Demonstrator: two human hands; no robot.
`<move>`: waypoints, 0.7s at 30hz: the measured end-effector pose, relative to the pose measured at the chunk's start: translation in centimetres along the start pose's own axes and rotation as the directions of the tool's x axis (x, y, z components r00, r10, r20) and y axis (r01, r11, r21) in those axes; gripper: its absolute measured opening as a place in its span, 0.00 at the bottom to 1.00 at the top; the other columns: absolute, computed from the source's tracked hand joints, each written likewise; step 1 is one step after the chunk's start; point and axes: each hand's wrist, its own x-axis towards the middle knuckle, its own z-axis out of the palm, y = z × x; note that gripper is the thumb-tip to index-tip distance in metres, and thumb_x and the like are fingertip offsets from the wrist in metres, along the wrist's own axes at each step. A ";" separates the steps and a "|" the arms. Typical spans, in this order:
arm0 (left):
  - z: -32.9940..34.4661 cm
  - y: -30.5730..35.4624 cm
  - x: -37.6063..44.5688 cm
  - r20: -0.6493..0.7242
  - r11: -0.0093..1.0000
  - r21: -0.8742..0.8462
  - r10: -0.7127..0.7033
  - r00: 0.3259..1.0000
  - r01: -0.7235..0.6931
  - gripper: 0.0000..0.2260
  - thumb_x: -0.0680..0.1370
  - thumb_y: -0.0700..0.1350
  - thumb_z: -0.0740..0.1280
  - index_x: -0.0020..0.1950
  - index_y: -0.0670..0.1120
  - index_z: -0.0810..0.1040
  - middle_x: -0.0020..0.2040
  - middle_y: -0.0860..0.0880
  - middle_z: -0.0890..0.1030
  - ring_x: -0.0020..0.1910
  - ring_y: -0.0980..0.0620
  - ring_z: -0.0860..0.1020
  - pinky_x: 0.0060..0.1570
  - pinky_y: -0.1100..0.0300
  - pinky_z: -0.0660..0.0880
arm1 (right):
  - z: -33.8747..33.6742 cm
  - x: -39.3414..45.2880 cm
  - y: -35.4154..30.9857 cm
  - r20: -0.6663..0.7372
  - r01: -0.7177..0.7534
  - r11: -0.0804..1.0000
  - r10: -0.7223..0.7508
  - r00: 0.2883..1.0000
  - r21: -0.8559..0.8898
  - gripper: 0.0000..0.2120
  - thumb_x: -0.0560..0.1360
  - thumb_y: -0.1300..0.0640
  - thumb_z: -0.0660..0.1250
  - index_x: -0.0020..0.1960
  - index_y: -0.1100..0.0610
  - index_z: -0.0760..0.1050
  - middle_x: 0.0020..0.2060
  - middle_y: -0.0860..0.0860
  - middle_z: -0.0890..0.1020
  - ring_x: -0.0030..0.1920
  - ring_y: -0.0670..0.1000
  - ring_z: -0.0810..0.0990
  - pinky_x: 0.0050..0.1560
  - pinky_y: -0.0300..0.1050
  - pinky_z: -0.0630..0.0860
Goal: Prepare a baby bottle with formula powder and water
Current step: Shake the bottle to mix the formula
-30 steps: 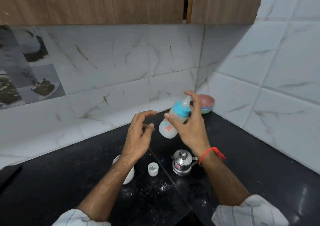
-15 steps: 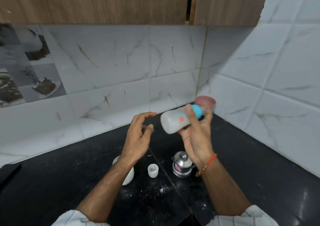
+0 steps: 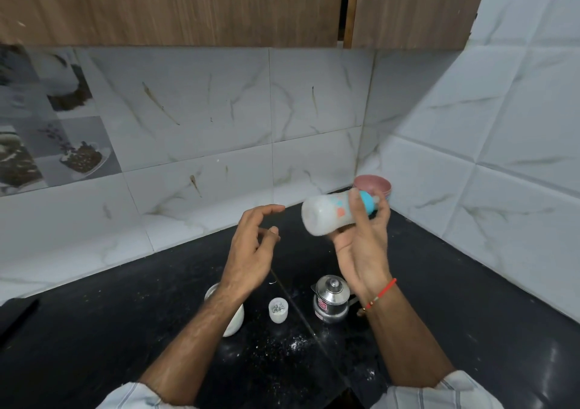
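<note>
We hold the baby bottle [image 3: 332, 212] sideways above the black counter [image 3: 470, 330].

Our right hand [image 3: 361, 245] grips its blue collar end, cloudy white inside; our left hand [image 3: 251, 248] hovers just beside, fingers loosely curled, holding nothing. Below stand a white bowl [image 3: 235, 321], a small white cup [image 3: 278, 310] with grey bits inside, and a lidded steel pot [image 3: 331, 299]; spilled powder [image 3: 282, 346] dots the counter.

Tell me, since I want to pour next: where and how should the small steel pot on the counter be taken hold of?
Probably by the steel pot's side handle, coming from the right: the handle seems to stick out there, under the right hand's wrist, partly hidden.
</note>
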 end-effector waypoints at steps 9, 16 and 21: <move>-0.2 0.0 -0.1 -0.002 1.000 -0.008 0.002 1.000 -0.002 0.19 0.84 0.37 0.64 0.66 0.60 0.78 0.65 0.61 0.75 0.48 0.57 0.83 0.47 0.72 0.73 | 1.6 -1.1 -1.0 0.170 0.452 0.835 -0.419 0.892 -0.314 0.36 0.71 0.52 0.82 0.70 0.33 0.66 0.55 0.39 0.84 0.57 0.50 0.86 0.59 0.49 0.83; -0.1 0.4 -0.1 -0.001 1.000 -0.006 0.001 1.000 -0.001 0.19 0.84 0.38 0.64 0.65 0.63 0.78 0.65 0.62 0.75 0.49 0.58 0.83 0.48 0.73 0.74 | 1.0 -1.4 -0.7 0.352 0.553 0.594 -0.428 0.832 -0.585 0.38 0.72 0.49 0.81 0.73 0.34 0.62 0.60 0.43 0.79 0.58 0.56 0.83 0.62 0.59 0.82; 0.1 0.7 -0.2 0.013 1.000 0.014 -0.007 1.000 0.007 0.18 0.84 0.39 0.65 0.66 0.61 0.77 0.65 0.60 0.75 0.50 0.59 0.82 0.49 0.71 0.75 | -0.1 -1.3 0.3 0.397 0.511 0.454 -0.327 0.858 -0.730 0.38 0.73 0.50 0.81 0.72 0.31 0.61 0.60 0.53 0.80 0.58 0.56 0.83 0.61 0.62 0.81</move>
